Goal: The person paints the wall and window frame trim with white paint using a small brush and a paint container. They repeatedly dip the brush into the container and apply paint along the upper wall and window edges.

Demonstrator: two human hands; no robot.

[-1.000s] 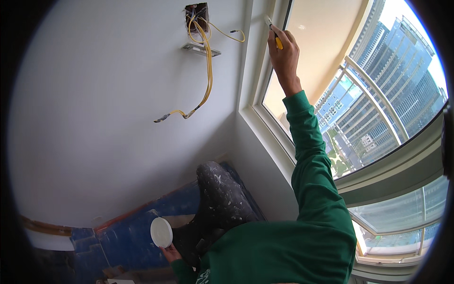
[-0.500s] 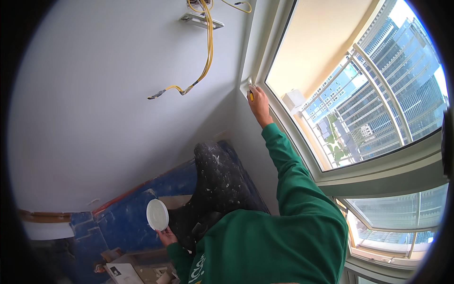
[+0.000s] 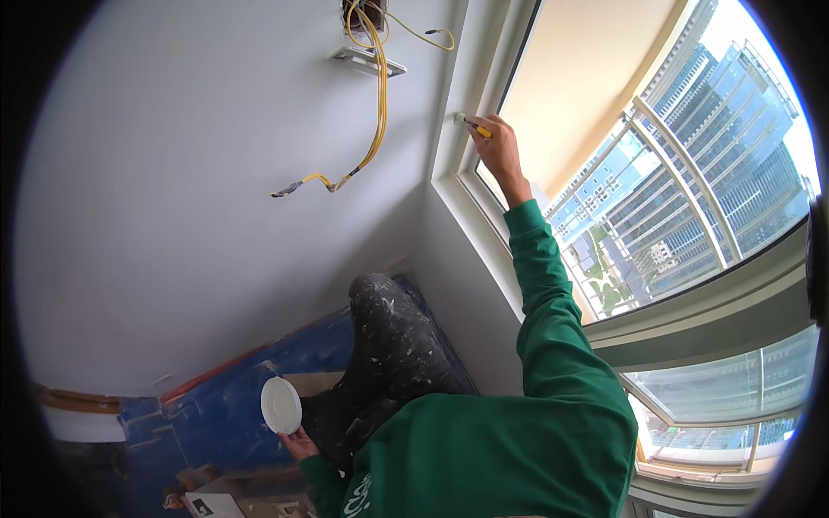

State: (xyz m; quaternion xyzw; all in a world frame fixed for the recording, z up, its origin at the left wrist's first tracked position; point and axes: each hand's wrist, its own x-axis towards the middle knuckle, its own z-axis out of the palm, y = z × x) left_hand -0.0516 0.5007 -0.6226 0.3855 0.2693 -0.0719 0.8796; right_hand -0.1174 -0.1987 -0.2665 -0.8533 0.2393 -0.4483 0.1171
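The head view, the only one, looks down along a white wall (image 3: 173, 216) and a white window frame (image 3: 458, 198).

The right hand (image 3: 499, 154) is raised on a long green sleeve (image 3: 553, 328) to the inner edge of the window frame. Its fingers are curled and pressed together round the yellow handle of a small brush (image 3: 473, 127). The brush sticks out from the fingertips toward the upper left, and its pale tip touches the frame at the corner where the frame meets the wall. Only a short piece of the handle shows beyond the fingers; the rest is hidden in the grip.

The left hand (image 3: 300, 444) is low in the picture, beside the paint-spattered dark trouser knee (image 3: 393, 345). It holds a white round dish (image 3: 281, 405) by its lower edge, the fingers closed on the rim from below; how each finger lies is too small to tell. The dish stands nearly on edge, its face turned to the camera, above blue floor covering (image 3: 216, 414).

High on the wall, yellow cables (image 3: 376, 104) hang out of an open wall box (image 3: 363, 15) and trail down to the left, well apart from both hands. Through the window glass, tall buildings (image 3: 734, 147) show.
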